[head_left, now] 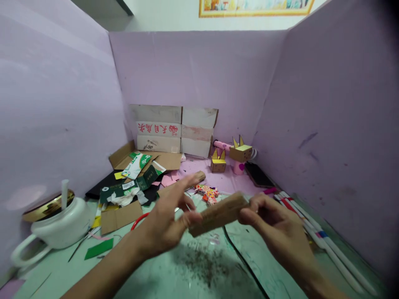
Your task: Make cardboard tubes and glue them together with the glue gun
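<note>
Looks like a home craft corner: lilac panels [199, 66] wall three sides of the tabletop [156, 278], cardboard scraps [121, 218] lie toward its left edge, eared box figures [218, 167] near its far right corner; a framed picture [255, 6] hangs beyond.

Below my fingers [187, 182] I see a pale green tabletop [162, 278], speckled dark just beneath them. Lilac panels surround me: the left panel [62, 104] rises beside my fingers with a soft glare, the right panel [330, 104] bears dark smudges, and the far panel [193, 70] stands beyond them. Higher still, a whitish wall [165, 14] carries a gold-framed picture [255, 9].
</note>
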`<state>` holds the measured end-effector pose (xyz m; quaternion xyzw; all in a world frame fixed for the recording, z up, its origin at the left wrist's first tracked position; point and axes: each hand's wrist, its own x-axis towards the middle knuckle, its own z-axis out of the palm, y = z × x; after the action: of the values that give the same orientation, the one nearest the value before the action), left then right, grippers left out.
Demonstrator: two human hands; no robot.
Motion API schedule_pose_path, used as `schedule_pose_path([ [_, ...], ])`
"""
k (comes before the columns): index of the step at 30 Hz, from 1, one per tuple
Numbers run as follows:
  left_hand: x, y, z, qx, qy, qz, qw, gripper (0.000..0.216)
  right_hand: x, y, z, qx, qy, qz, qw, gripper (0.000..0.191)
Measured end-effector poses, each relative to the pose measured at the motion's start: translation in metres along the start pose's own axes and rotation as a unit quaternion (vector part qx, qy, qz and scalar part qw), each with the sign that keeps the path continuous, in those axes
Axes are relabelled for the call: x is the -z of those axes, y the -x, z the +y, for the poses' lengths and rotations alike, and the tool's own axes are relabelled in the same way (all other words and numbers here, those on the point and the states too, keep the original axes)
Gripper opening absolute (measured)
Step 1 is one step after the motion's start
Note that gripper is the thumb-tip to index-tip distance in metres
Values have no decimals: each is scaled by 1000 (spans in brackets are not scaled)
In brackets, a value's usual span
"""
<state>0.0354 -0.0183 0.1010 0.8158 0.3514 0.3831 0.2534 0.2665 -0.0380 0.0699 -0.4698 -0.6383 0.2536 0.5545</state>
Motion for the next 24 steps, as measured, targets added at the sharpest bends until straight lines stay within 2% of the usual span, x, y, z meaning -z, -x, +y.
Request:
schedule_pose_path([
  [2, -7, 0, -14, 82, 41, 87, 992, 35, -4, 3, 18, -121, -130, 60, 982, 31],
  [4, -18, 5, -27, 147, 67, 111, 981, 29, -12, 9, 32, -191, -201, 93, 956, 33],
  [8, -41, 16, -42, 247, 170, 220, 928, 37, -29, 21, 48, -227, -248, 117, 935, 34],
  [10, -46, 19, -45, 277, 219, 243, 903, 39, -33, 24, 50, -235, -258, 113, 930, 34],
  [14, -49, 20, -43, 289, 297, 241, 878, 35, -35, 27, 50, -251, -278, 114, 920, 33],
  [19, -53, 22, -42, 263, 253, 206, 908, 28, -36, 29, 50, -268, -273, 122, 916, 34],
  [22, -53, 22, -45, 252, 200, 226, 919, 27, -37, 29, 49, -281, -271, 111, 914, 35],
  [24, -51, 21, -48, 247, 178, 242, 921, 30, -37, 28, 48, -274, -257, 120, 919, 44],
])
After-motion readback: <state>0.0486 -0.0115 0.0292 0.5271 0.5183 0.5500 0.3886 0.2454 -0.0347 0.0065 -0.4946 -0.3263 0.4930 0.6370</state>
